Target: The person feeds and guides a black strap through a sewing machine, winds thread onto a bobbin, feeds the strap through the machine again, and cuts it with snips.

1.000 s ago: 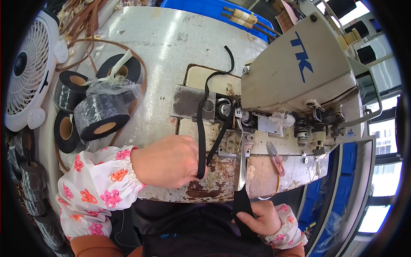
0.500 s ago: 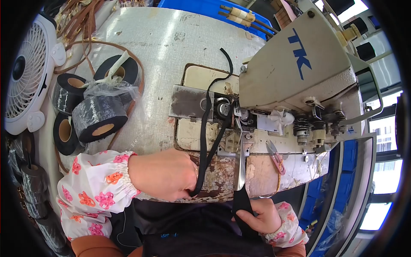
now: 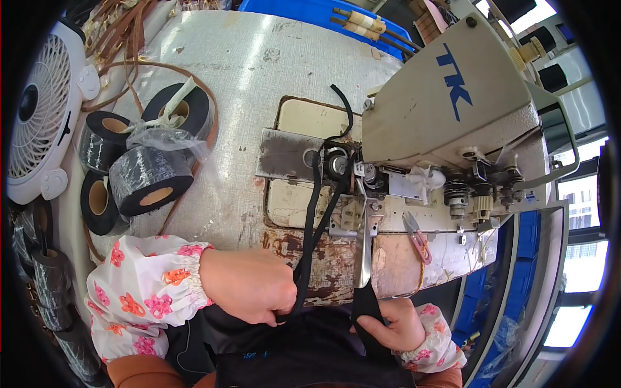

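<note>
My left hand (image 3: 252,284) is closed around a narrow black cord (image 3: 307,239) at the table's front edge. From there the cord runs up in a loop across the metal plate of a sewing machine (image 3: 427,123), one length reaching the needle area and a loose end curling behind. My right hand (image 3: 396,326) pinches a wider black fabric strip (image 3: 367,310), thumb on top. That strip enters the lower end of a shiny metal folder guide (image 3: 363,258), which points towards the needle area. The stitching point itself is hidden by machine parts.
Red-handled thread snips (image 3: 418,239) lie right of the guide. Several rolls of black tape (image 3: 151,178), partly in plastic, stand at the left, beside a white fan (image 3: 48,107). A blue bin (image 3: 278,8) sits at the back. Brown straps (image 3: 129,29) hang at the back left.
My left hand has moved down towards my body, drawing the cord with it. The cord's loose far end has slid a little nearer. My right hand stays in place.
</note>
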Tool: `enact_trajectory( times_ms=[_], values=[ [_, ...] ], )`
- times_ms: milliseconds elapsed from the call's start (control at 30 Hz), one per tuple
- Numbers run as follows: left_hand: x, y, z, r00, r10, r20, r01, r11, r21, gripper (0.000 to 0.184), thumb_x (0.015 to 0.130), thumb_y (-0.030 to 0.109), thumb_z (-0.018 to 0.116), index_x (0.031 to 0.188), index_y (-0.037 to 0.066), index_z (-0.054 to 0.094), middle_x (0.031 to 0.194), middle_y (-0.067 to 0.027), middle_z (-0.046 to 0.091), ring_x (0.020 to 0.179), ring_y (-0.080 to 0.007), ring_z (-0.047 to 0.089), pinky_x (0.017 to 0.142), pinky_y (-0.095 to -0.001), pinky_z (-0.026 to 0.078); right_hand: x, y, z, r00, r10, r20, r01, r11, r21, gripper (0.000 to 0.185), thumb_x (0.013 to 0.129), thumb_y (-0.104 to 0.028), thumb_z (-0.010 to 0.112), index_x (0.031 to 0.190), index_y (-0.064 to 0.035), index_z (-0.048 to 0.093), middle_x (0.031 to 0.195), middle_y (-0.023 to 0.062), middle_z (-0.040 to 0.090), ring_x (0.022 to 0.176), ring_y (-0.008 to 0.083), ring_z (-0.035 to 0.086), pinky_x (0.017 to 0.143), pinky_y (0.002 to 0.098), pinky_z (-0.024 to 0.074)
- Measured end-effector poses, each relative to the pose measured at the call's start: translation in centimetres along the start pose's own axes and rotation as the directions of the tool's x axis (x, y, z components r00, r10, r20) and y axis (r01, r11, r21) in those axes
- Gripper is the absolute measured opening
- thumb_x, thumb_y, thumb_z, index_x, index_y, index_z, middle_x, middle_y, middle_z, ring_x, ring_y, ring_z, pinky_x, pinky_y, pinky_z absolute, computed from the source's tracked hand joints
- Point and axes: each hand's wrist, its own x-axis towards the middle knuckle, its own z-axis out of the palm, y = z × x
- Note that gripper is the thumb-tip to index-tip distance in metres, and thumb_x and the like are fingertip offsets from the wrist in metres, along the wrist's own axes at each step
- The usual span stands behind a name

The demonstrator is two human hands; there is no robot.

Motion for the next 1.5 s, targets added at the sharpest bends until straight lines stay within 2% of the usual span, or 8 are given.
enact_trajectory(
  times_ms=[467,633,733,833,1100,1233,1300,1500],
  values=[
    [0.3,1.3,1.6,0.975,0.024,0.221,-0.015,0.999,-0.045,0.021,0.065,0.019,0.07,0.065,0.001,0.059,0.061,-0.0161,0.058,0.064,-0.0362,0.059,0.055,-0.0439,0.045,-0.1,1.1,0.2,0.999,-0.025,-0.037,0.024,0.999,-0.034,0.027,0.081,-0.01,0.065,0.06,0.0008,0.052,0.062,0.0104,0.064,0.049,0.0222,0.061,0.043,0.029,0.043],
    [-1.1,1.8,3.1,0.986,0.027,0.166,-0.019,0.999,-0.05,0.02,0.067,0.02,0.068,0.065,0.002,0.06,0.06,-0.0153,0.058,0.063,-0.0361,0.058,0.055,-0.0438,0.045,-0.3,1.5,0.4,0.999,-0.024,-0.041,0.021,0.998,-0.061,0.03,0.081,-0.011,0.066,0.058,0.0002,0.049,0.058,0.0109,0.062,0.046,0.0235,0.059,0.04,0.03,0.0399],
    [-2.0,1.8,4.6,0.99,0.005,0.142,0.003,0.998,-0.056,0.019,0.069,0.021,0.065,0.065,0.003,0.06,0.058,-0.0148,0.057,0.062,-0.036,0.058,0.054,-0.0439,0.045,0.1,0.9,0.5,0.995,-0.044,-0.09,0.046,0.999,0.015,0.03,0.081,-0.01,0.066,0.058,0.0001,0.049,0.058,0.011,0.062,0.045,0.024,0.058,0.04,0.0305,0.0389],
    [-2.8,2.1,5.7,0.996,0.002,0.093,0.008,0.994,-0.112,0.019,0.07,0.02,0.064,0.065,0.003,0.06,0.059,-0.0152,0.057,0.061,-0.0359,0.058,0.054,-0.0442,0.045,-0.1,1.0,0.2,0.999,-0.022,-0.034,0.021,0.999,-0.04,0.029,0.081,-0.01,0.065,0.059,0.0003,0.05,0.06,0.0107,0.063,0.047,0.0232,0.06,0.041,0.0298,0.0411],
    [-4.7,2.1,7.7,0.995,-0.068,0.079,0.086,0.965,-0.248,0.02,0.076,0.022,0.061,0.071,0.003,0.059,0.061,-0.0171,0.057,0.063,-0.0366,0.058,0.055,-0.0445,0.045,0.4,0.3,0.2,1.0,0.006,-0.019,-0.006,1.0,0.025,0.014,0.082,-0.009,0.064,0.073,0.0024,0.062,0.063,0.0089,0.065,0.052,0.0209,0.063,0.048,0.0278,0.0461],
    [-5.6,2.2,8.2,0.988,-0.109,0.113,0.137,0.951,-0.279,0.02,0.077,0.021,0.06,0.074,0.002,0.059,0.062,-0.0175,0.058,0.064,-0.037,0.058,0.056,-0.045,0.045,0.5,0.2,0.0,1.0,0.001,-0.002,-0.001,1.0,-0.012,0.014,0.082,-0.008,0.063,0.073,0.0024,0.062,0.064,0.0088,0.065,0.054,0.0193,0.063,0.049,0.0271,0.0471],
    [-6.1,2.2,8.3,0.964,-0.182,0.194,0.23,0.935,-0.27,0.018,0.078,0.02,0.059,0.077,0.002,0.058,0.063,-0.0181,0.058,0.066,-0.0369,0.058,0.056,-0.0451,0.045,0.6,-0.3,-0.1,0.995,0.089,0.039,-0.09,0.996,0.01,0.016,0.088,-0.009,0.055,0.078,0.0018,0.062,0.07,0.0069,0.065,0.065,0.0145,0.063,0.059,0.0252,0.0484],
    [-7.4,2.3,10.0,0.943,-0.304,0.137,0.332,0.895,-0.299,0.019,0.078,0.024,0.06,0.083,0.005,0.059,0.061,-0.0169,0.058,0.063,-0.036,0.059,0.055,-0.0447,0.046,0.5,-0.2,-0.2,0.991,0.131,0.038,-0.132,0.991,0.028,0.018,0.088,-0.01,0.055,0.077,0.0021,0.062,0.07,0.0071,0.064,0.065,0.0142,0.063,0.06,0.025,0.0481]
  ],
)
